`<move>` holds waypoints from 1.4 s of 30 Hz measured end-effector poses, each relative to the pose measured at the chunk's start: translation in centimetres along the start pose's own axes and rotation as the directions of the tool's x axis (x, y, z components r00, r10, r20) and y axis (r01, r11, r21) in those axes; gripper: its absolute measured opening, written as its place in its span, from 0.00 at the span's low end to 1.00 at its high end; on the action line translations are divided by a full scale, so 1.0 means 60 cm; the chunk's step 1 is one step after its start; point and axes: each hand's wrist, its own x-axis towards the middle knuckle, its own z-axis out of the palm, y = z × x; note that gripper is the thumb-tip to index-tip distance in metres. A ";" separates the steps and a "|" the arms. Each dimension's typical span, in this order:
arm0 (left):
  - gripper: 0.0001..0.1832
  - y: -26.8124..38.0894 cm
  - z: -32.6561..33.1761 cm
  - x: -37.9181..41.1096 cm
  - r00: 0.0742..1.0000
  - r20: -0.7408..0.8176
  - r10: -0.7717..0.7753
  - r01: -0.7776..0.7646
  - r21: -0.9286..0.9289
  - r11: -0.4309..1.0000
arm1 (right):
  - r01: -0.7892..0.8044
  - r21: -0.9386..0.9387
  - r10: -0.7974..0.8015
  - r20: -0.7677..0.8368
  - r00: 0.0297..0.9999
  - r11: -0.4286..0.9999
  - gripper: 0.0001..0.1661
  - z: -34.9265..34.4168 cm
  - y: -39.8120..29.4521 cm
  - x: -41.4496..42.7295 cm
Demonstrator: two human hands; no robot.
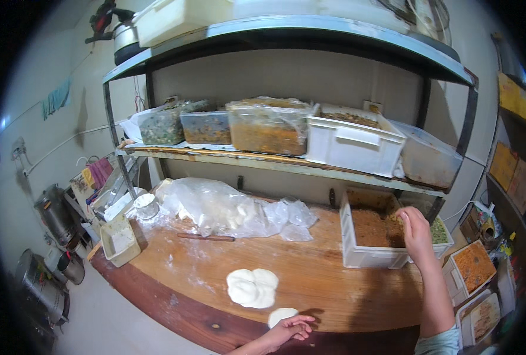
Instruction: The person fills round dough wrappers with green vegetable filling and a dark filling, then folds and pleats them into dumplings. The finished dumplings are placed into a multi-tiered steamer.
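Observation:
My right hand [413, 230] is raised over the right side of a white plastic bin [374, 257] of brown crumbly filling [369, 227]. Its fingers are bent together around a pinch of yellowish-brown filling. Down at the front edge of the wooden worktop, my left hand [293, 330] hangs palm inward with its fingers loosely spread, beside a round dough wrapper [282, 317] that it partly covers. Further up lie several overlapping dough rounds [252, 287] in a flat cluster. A wooden rolling pin [206, 237] rests behind them, next to a clear plastic bag of dough [218, 208].
A shelf [280, 164] above the worktop holds several filled tubs. A cream tray [120, 242] and a floury metal cup [146, 206] stand at the left. Tubs of orange filling [472, 266] and pale filling [482, 317] stand beyond my right arm.

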 end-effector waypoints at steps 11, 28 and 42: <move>0.12 0.112 -0.363 -0.229 0.877 -0.475 -0.072 -0.001 -0.152 0.988 | 0.456 -0.090 -0.454 0.035 0.890 0.886 0.04 0.357 -0.359 0.286; 0.14 0.243 -0.511 -0.203 0.853 -0.486 0.193 -0.327 -0.208 0.922 | 0.523 -0.555 -0.475 0.243 0.846 0.647 0.12 0.686 -0.537 0.646; 0.41 0.664 -0.604 -0.065 0.696 0.104 0.711 -0.518 -0.614 0.596 | 0.778 -0.154 -0.786 0.018 0.618 0.609 0.06 0.487 -0.633 0.363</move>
